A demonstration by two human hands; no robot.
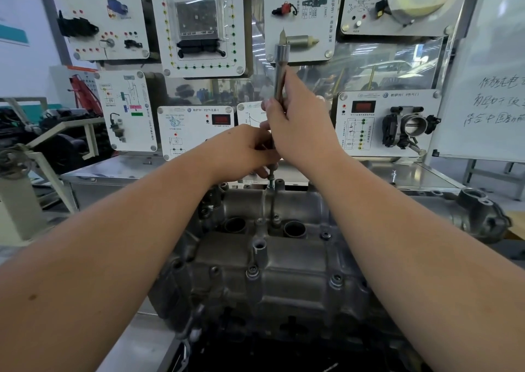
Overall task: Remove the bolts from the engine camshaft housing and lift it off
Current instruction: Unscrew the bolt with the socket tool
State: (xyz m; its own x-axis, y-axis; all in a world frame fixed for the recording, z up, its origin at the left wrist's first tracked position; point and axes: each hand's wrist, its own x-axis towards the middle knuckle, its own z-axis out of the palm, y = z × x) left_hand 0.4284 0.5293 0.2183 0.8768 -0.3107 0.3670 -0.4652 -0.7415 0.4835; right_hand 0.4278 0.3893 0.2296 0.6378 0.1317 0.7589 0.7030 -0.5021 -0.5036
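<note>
The grey metal camshaft housing (284, 261) lies on the engine below me, with several bolts (252, 271) seated in its bosses. A long chrome extension bar with a socket (280, 70) stands upright over a bolt at the housing's far edge (270, 179). My right hand (298, 127) grips the bar's upper shaft. My left hand (244, 151) holds the bar's lower end, just above the bolt. The bar's tip is partly hidden by my fingers.
A training board with white panels (199, 25) stands right behind the engine. A loose metal casting (480, 215) sits on the steel bench (426, 178) at the right. A whiteboard (488, 87) is at far right, and an engine stand (34, 155) at the left.
</note>
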